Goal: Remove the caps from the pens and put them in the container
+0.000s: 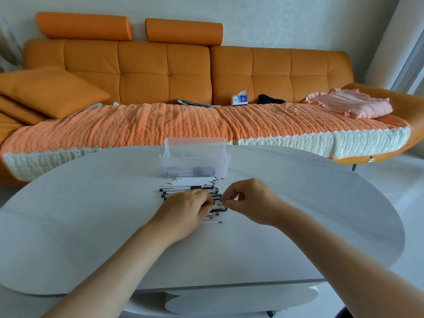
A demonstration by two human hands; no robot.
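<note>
Right hand [250,200] pinches the end of a pen [218,205] between thumb and forefinger, while the left hand [185,212] lies over the heap with its fingers curled round the same pen's barrel. Both work right at the pile of pens [181,191], which lies in rows on the white table [298,203] just in front of the clear container [195,157]; dark pieces show through its wall, too blurred to name

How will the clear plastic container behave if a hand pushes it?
The clear container looks thin-walled and holds little, so it is probably light and would slide on the smooth table. Its wide base makes tipping unlikely.
</note>
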